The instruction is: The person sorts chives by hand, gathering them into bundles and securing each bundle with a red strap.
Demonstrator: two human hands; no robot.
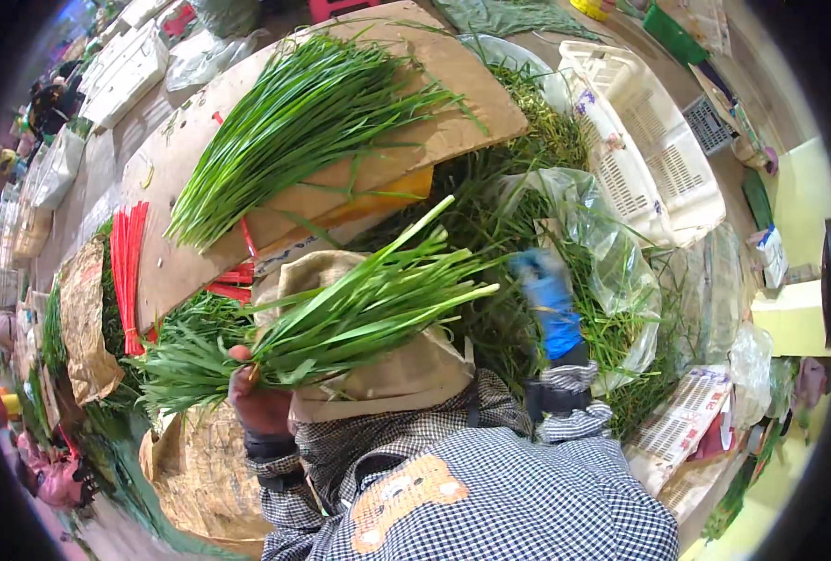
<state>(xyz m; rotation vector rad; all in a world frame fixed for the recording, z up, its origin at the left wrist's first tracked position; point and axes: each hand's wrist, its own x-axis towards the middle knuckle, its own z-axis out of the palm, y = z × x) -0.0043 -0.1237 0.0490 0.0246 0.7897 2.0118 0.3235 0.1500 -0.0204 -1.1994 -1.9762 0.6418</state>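
Note:
A loose bunch of garlic chives (pixel 369 313) lies across my lap over a beige cloth (pixel 415 374), its pale stem ends pointing up and right. My left hand (pixel 258 397) is closed around the leafy end of that bunch. My right hand (pixel 546 299), in a blue glove, is at the right, apart from the bunch and over loose greens (pixel 490 201). Motion smears its fingers, so their position is unclear. Ahead of me a big pile of chives (pixel 294 131) rests on a wooden board (pixel 476 98).
Red ties (pixel 128 271) hang over the board's left edge. A white plastic crate (pixel 663 150) stands at the far right, near a clear plastic bag (pixel 612 271) among the greens. Brown sacking (pixel 205 472) lies at my left, and a printed white crate (pixel 682 421) at my right.

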